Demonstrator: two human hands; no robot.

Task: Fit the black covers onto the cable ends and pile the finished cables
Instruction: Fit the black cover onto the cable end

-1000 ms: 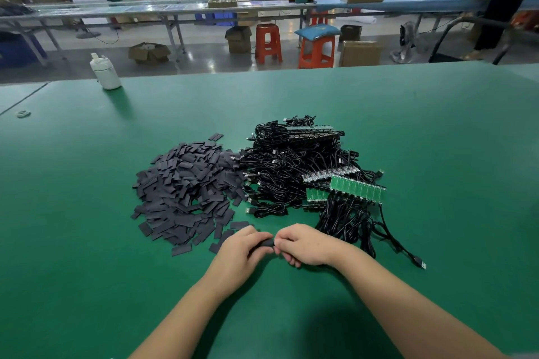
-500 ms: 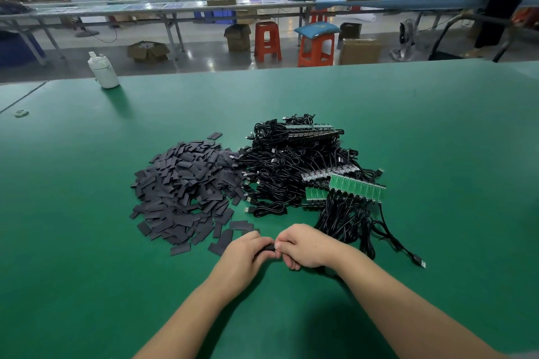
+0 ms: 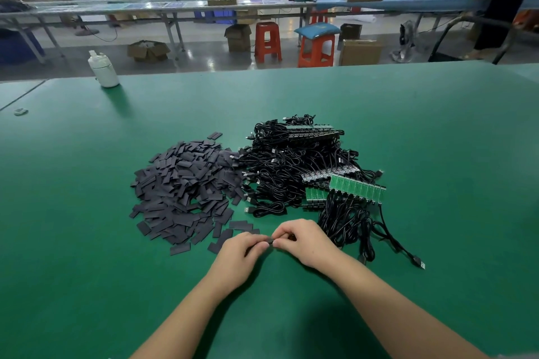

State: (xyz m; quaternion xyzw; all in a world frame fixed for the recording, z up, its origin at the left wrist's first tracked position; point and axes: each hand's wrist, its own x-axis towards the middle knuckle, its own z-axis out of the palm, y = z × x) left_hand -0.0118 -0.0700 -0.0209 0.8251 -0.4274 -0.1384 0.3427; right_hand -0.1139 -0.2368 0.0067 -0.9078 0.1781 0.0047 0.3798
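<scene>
A heap of flat black covers (image 3: 186,186) lies on the green table (image 3: 87,242), left of a tangle of black cables (image 3: 294,172) that end in small green circuit boards (image 3: 357,188). Just in front of both heaps my left hand (image 3: 240,256) and my right hand (image 3: 304,239) meet fingertip to fingertip. Between them they pinch a small black cover (image 3: 271,241), with only a sliver of it showing. The cable end inside is hidden by my fingers. A cable with a USB plug (image 3: 420,264) trails off to the right.
A white bottle (image 3: 102,68) stands near the table's far left edge, and a small ring (image 3: 21,111) lies further left. Beyond the table are workbenches, orange stools (image 3: 315,46), cardboard boxes and a standing person (image 3: 501,0) at the far right.
Both hands have stayed together at the same spot, working the small black piece between the fingertips. The heaps have not moved.
</scene>
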